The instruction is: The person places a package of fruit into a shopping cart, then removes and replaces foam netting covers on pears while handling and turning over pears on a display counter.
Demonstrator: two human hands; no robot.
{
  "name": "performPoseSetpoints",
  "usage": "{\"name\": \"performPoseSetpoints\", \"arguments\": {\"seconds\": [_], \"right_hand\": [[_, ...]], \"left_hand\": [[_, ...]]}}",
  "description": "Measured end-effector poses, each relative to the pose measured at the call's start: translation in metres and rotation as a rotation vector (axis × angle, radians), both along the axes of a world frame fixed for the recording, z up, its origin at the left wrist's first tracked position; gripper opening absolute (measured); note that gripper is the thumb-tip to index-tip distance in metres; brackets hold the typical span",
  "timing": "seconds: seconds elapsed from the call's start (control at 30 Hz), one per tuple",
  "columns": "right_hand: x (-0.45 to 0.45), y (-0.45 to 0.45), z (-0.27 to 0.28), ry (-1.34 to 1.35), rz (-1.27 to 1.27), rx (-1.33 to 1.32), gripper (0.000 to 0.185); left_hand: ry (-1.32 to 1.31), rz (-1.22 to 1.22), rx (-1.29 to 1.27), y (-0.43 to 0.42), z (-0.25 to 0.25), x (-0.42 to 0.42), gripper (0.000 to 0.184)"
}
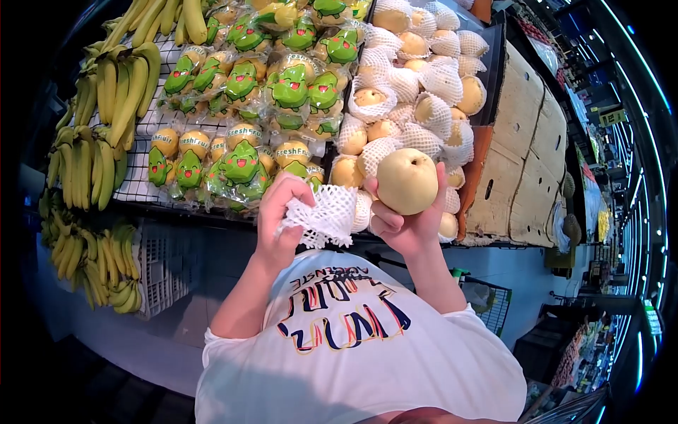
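My right hand (409, 226) grips a round, pale yellow pear (407, 181), its stem end facing up. A white foam net sleeve (323, 215) hangs from my left hand (282, 212), pinched between thumb and fingers. The sleeve is off the pear and looks crumpled, its open edge toward the pear. Both hands are above the front edge of the fruit display. Just beyond them lie more pears (369, 97), many in the same white foam nets (424, 138).
Left of the pears are bagged fruits (242, 162) printed with green cartoon figures. Bunches of bananas (127, 85) lie farther left, with more (99, 261) lower down beside a white crate (166, 261). Flattened cardboard (519, 155) is at the right. A green-edged cart (487, 300) stands behind.
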State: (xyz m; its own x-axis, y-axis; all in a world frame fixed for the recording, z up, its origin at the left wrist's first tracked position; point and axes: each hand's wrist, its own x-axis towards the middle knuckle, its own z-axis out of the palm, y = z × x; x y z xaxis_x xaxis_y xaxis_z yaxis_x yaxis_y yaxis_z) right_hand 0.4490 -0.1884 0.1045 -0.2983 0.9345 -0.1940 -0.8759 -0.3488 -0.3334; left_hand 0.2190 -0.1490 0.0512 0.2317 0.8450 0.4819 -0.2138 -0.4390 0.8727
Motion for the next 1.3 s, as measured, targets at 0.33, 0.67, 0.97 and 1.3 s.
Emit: {"name": "performPoseSetpoints", "arguments": {"seconds": [0.33,0.67,0.97,1.3], "right_hand": [[-0.007,-0.005,-0.003,0.126,0.088,-0.026,0.084],[-0.014,-0.008,0.000,0.011,0.158,0.046,0.072],[-0.032,-0.013,-0.005,-0.304,0.127,-0.002,0.073],[-0.014,0.008,-0.013,-0.796,-0.067,0.189,0.069]], "left_hand": [[0.243,0.103,0.168,-0.012,0.015,0.005,0.021],[0.144,-0.179,-0.195,-0.022,0.026,0.008,0.093],[0.447,-0.071,-0.132,-0.021,0.046,0.027,0.101],[-0.302,-0.156,-0.475,-0.018,0.002,0.033,0.093]]}}
